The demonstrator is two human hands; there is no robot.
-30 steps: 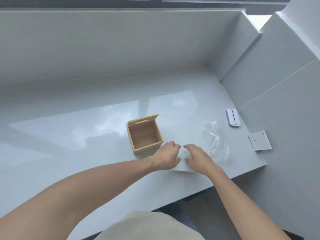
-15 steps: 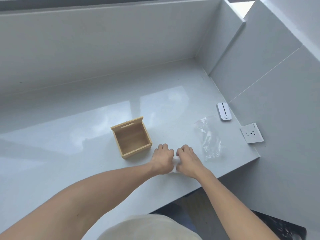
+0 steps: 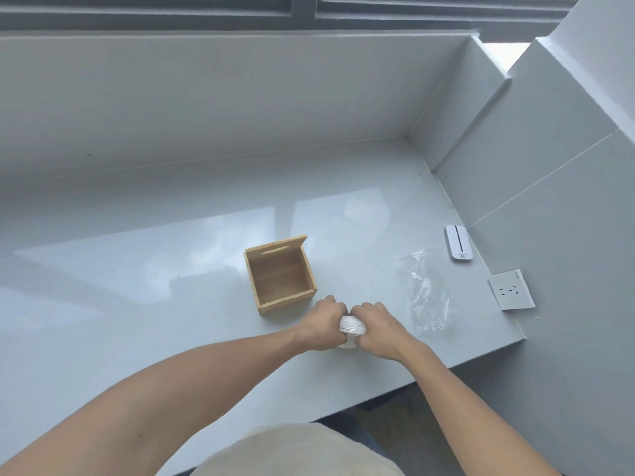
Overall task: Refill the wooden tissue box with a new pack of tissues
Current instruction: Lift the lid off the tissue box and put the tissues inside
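An open wooden tissue box (image 3: 280,276) stands on the white counter (image 3: 171,304), its inside bare and its slotted lid upright at the far side. Just in front and to the right of it, my left hand (image 3: 323,324) and my right hand (image 3: 381,329) press from both sides on a white stack of tissues (image 3: 351,327). The stack is bent into a curve, with its folded edges showing between my fingers. Most of it is hidden under my hands.
A crumpled clear plastic wrapper (image 3: 427,293) lies right of my hands. A small white device (image 3: 459,247) sits near the right wall, and a white wall socket (image 3: 511,289) is on that wall. The counter's front edge runs close below my wrists.
My hands have drawn together over the tissues, which lay flat on the counter a second ago and are now squeezed into a curved bundle. The box and wrapper have not moved.
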